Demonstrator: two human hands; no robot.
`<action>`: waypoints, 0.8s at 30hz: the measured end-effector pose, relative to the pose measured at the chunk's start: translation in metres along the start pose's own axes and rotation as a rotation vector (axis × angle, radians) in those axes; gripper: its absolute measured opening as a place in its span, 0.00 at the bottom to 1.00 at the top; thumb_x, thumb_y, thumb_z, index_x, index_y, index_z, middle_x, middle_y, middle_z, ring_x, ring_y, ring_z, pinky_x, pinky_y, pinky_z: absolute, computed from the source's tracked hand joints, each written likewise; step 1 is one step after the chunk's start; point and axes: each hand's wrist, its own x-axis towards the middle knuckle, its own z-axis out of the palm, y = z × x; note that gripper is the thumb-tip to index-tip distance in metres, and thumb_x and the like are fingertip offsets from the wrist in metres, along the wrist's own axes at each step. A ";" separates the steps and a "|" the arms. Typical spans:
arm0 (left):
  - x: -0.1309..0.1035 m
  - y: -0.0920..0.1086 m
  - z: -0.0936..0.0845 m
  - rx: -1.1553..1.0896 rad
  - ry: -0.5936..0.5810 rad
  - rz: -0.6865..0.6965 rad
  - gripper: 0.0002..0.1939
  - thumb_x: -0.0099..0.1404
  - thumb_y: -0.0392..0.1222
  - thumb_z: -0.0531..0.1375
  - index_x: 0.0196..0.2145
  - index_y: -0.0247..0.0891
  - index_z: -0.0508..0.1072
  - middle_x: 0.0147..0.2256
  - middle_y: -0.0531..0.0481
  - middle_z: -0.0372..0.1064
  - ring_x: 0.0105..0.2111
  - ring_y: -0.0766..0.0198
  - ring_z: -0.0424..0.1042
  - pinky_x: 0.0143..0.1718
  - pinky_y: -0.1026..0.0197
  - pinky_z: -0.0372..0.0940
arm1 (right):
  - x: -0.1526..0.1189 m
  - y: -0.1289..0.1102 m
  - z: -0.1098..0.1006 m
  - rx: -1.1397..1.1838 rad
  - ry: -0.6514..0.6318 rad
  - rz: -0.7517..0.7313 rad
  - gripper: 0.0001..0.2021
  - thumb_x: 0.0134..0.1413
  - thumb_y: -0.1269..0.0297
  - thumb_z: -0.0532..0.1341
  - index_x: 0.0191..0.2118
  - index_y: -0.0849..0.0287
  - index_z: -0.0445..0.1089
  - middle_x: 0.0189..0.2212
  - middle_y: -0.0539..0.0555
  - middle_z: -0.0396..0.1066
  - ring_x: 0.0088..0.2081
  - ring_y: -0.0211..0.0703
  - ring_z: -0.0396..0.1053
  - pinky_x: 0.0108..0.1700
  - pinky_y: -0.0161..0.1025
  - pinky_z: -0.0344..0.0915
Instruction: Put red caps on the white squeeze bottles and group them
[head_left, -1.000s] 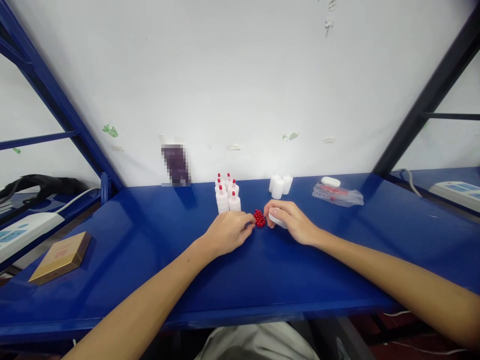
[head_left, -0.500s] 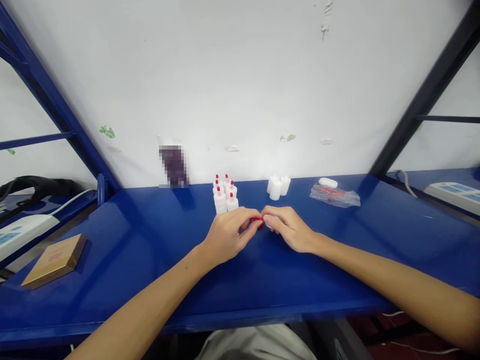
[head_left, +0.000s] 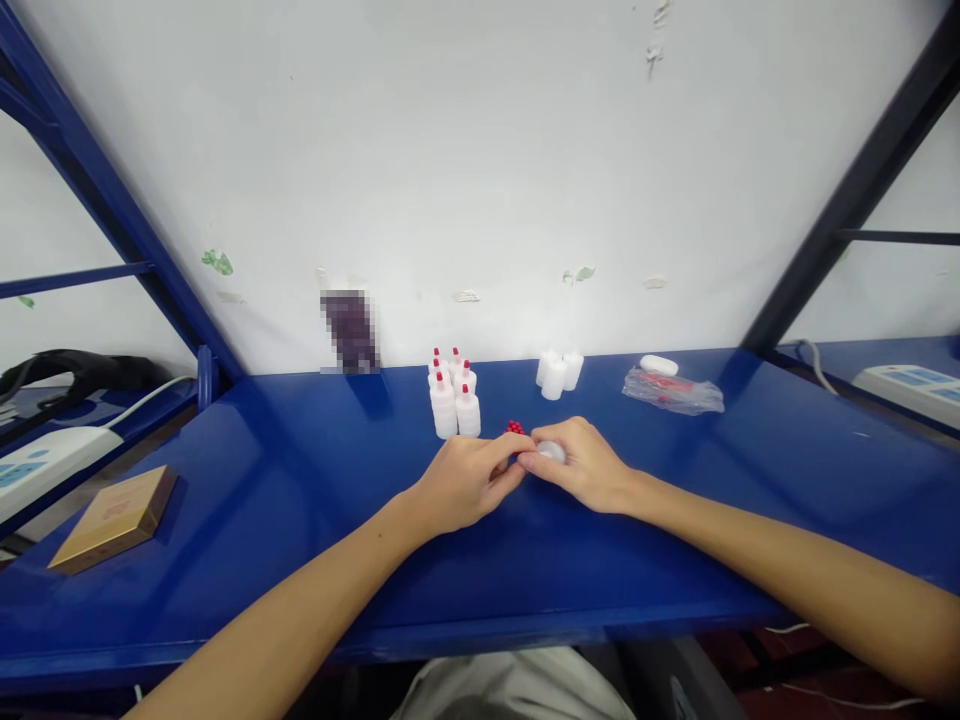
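A: What takes up most of the view?

B: A pale wall (head_left: 480,150), and below it a blue tabletop (head_left: 525,575). A blue post (head_left: 112,190) slants along the left side, a dark post (head_left: 855,180) along the right.

A: And on or beside the tabletop?

B: A white power strip (head_left: 56,460) at the far left, then a flat gold box (head_left: 116,515) near the left end.

A: Where are the hands?

B: Over the middle, fingertips meeting: the left hand (head_left: 469,480) and the right hand (head_left: 581,465), both low above the blue surface.

A: Anything further back?

B: A clear plastic bag (head_left: 686,397) with something red inside lies to the right. Left of centre, six red-tipped bottles (head_left: 444,415) stand upright in two rows, just beyond the left hand. Three plain white bottles (head_left: 553,382) stand grouped near the wall, and a white oblong piece (head_left: 659,365) lies at the back of the bag.

A: What about the fingers?

B: The right ones are clamped around a white bottle (head_left: 553,452), tilted so that one rounded end shows. The left thumb and forefinger come close together at its other end; I can't tell whether they pinch anything.

A: And the smallest things?

B: Little red caps (head_left: 515,427), clustered on the tabletop just behind the left fingertips, which partly hide them.
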 end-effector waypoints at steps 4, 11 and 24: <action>0.000 -0.001 0.000 -0.070 -0.064 -0.053 0.09 0.71 0.39 0.53 0.45 0.37 0.71 0.20 0.60 0.57 0.20 0.72 0.55 0.24 0.69 0.54 | -0.002 -0.004 -0.002 -0.045 -0.034 -0.006 0.25 0.62 0.45 0.52 0.25 0.59 0.72 0.18 0.48 0.62 0.22 0.37 0.57 0.28 0.36 0.50; 0.000 0.002 0.000 -0.148 -0.117 -0.061 0.09 0.71 0.40 0.52 0.45 0.37 0.69 0.21 0.60 0.57 0.20 0.73 0.55 0.25 0.69 0.54 | -0.003 -0.003 -0.002 -0.030 -0.078 -0.031 0.29 0.62 0.41 0.48 0.28 0.60 0.72 0.20 0.49 0.63 0.23 0.37 0.57 0.29 0.35 0.50; 0.016 -0.028 -0.032 -0.107 0.539 -0.456 0.08 0.68 0.46 0.57 0.41 0.39 0.69 0.15 0.63 0.52 0.16 0.72 0.51 0.21 0.69 0.50 | 0.007 0.012 -0.004 0.072 0.097 0.131 0.24 0.64 0.50 0.50 0.20 0.58 0.60 0.17 0.48 0.60 0.21 0.37 0.58 0.27 0.37 0.51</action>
